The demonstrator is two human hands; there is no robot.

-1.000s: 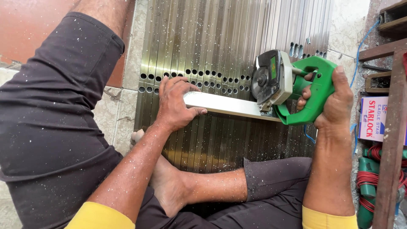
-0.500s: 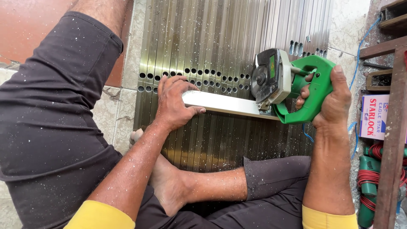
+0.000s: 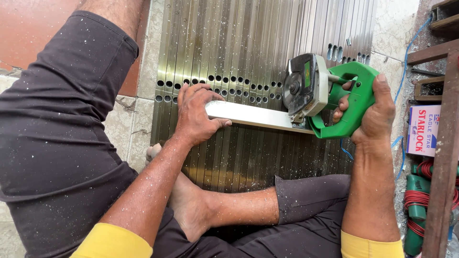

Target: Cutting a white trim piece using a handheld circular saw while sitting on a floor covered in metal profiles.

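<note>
Seated on the floor, a person pins a pale metal bar (image 3: pixel 251 116) across a bed of brass-coloured slotted strips (image 3: pixel 239 57), left hand (image 3: pixel 196 114) clenched over its end; the right hand (image 3: pixel 375 112) grips a green power cutter (image 3: pixel 330 95). The bar looks rigid, light, slick, best held near the cut.

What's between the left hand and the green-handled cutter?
In the head view, a bare stretch of the silver metal bar runs from the left hand to the green-handled cutter.

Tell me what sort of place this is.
Probably a small metal or aluminium fabrication workshop: the right hand grips a green power cutter on a metal bar, atop rows of brass-coloured profiles on the floor.
</note>
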